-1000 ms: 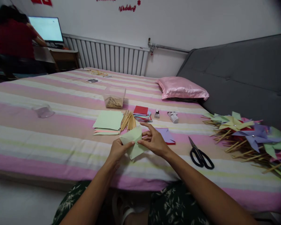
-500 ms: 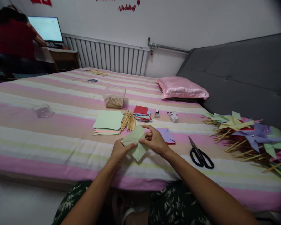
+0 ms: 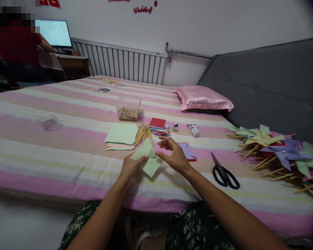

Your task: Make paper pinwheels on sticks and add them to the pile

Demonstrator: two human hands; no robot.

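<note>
A creased square of light green paper (image 3: 150, 166) is held up above the near edge of the bed, one corner pointing toward me. My left hand (image 3: 131, 166) grips its left side, thumb on top. At its right edge is my right hand (image 3: 173, 154), fingers apart, the thumb close to the paper; whether it touches I cannot tell. Just behind lie a stack of green paper squares (image 3: 122, 133) and a bundle of thin wooden sticks (image 3: 143, 134). Purple paper (image 3: 187, 151) with cut corners lies partly behind my right hand.
Black-handled scissors (image 3: 224, 173) lie at right, near a heap of paper pinwheels (image 3: 284, 151). Farther back are a clear box (image 3: 128, 108) of sticks, small coloured squares (image 3: 158, 125), a pink pillow (image 3: 203, 98) and a clear lid (image 3: 50, 124). A person in red (image 3: 17, 45) sits at a monitor.
My right hand has let go of the paper's right side, and its fingers have spread. The green paper has tilted and shifted slightly left in my left hand.
</note>
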